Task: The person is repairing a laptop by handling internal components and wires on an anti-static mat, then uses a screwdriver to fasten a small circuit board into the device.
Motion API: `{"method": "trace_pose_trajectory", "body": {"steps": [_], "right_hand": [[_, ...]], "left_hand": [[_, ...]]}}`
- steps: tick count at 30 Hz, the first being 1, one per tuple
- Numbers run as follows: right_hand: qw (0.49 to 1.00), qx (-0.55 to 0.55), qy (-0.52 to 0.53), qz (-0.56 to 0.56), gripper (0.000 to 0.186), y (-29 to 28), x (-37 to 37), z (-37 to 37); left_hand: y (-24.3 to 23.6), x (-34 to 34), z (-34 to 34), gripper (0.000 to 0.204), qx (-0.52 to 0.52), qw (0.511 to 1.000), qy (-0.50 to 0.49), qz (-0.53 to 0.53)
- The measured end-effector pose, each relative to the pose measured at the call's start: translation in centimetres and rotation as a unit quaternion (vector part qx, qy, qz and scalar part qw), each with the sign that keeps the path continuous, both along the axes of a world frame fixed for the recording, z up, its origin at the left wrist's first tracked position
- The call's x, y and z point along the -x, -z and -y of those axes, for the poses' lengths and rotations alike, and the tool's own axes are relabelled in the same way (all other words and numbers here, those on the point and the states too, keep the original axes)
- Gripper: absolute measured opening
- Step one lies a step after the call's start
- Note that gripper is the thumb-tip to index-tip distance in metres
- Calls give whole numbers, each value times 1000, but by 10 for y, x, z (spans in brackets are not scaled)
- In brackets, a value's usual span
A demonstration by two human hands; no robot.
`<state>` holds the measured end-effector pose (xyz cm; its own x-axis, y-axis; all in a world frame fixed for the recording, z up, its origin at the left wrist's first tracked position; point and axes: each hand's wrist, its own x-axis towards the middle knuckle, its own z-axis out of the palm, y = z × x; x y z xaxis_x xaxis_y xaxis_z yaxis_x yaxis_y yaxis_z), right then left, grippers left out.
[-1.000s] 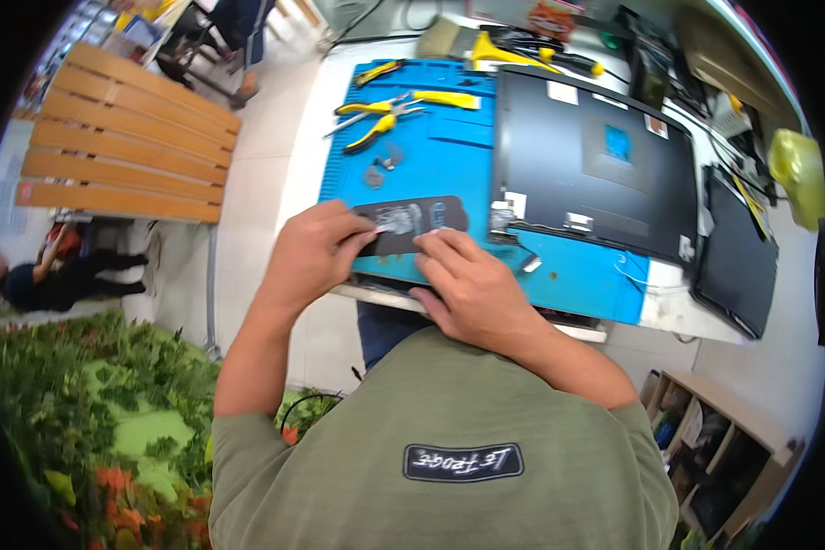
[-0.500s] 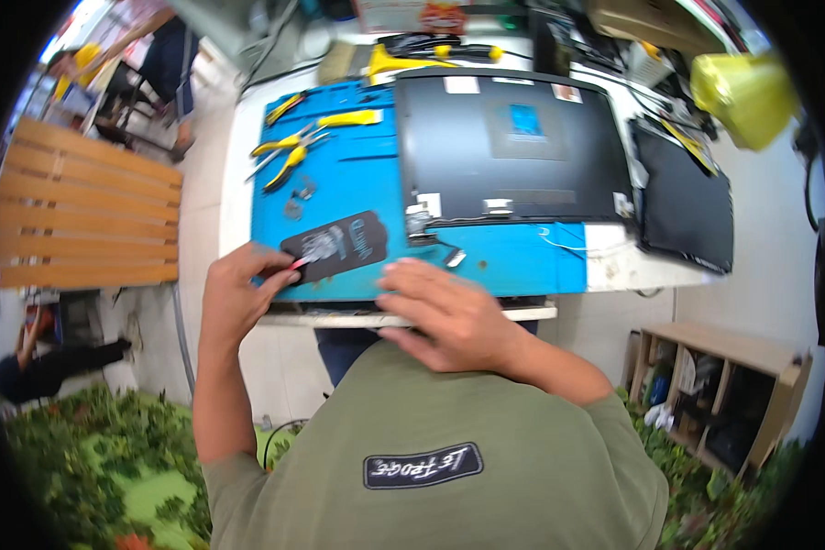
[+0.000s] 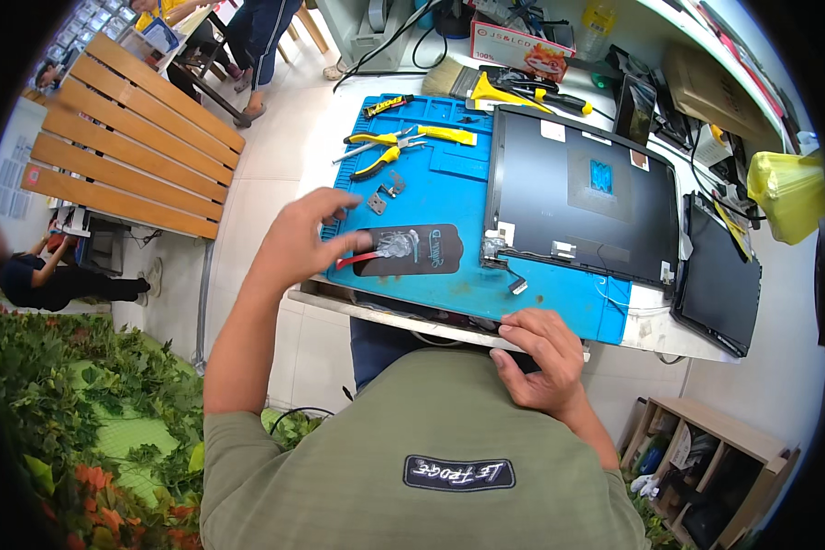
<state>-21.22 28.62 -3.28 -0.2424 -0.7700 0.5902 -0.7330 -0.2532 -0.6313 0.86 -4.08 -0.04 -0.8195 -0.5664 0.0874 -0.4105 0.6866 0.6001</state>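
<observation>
Since the earlier frame, the right hand (image 3: pixel 545 362) has drawn back from the dark card (image 3: pixel 435 263) to the front edge of the white bench (image 3: pixel 651 318); the left hand (image 3: pixel 304 236) has let go of the red strip (image 3: pixel 355 259), which I now see lying across the card's left end, its inner tip at the grey smear (image 3: pixel 397 245). I have the left thumb over that end of the card, well spread from the blurred forefinger, with nothing between them; whether the thumb touches the card I cannot tell. On the right I read loosely bent fingers, thumb apart, nothing visible in the grasp; contact with the bench edge I cannot confirm.

From my seat the card lies flat on the blue mat (image 3: pixel 412 291), near its front left corner; small metal pieces (image 3: pixel 377 203) sit just beyond it, the yellow-handled pliers (image 3: pixel 376 169) farther back, and a yellow and black tube (image 3: pixel 388 105) past those; to the card's right I have a laptop lid (image 3: pixel 532 174), partly on the mat, with a cable connector (image 3: pixel 519 285) by its near left corner; a black panel (image 3: pixel 720 275) rests farther right.
</observation>
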Motion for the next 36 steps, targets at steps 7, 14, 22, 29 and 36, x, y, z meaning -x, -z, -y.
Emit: {"method": "trace_pose_trajectory", "body": {"steps": [7, 14, 22, 29, 36], "right_hand": [[998, 36, 52, -16, 32, -17, 20, -8], [952, 16, 301, -53, 31, -32, 86, -75], [882, -243, 396, -77, 38, -42, 217, -67], [902, -242, 337, -116, 33, -62, 199, -50], [916, -32, -19, 400, 48, -56, 47, 14]], "left_hand": [[10, 50, 13, 45, -11, 996, -74, 49], [26, 50, 44, 21, -99, 995, -29, -11], [7, 120, 33, 25, -418, 904, 22, -90], [-19, 101, 47, 37, -490, 869, -12, -68], [-54, 90, -11, 37, -378, 917, 94, -90]]}}
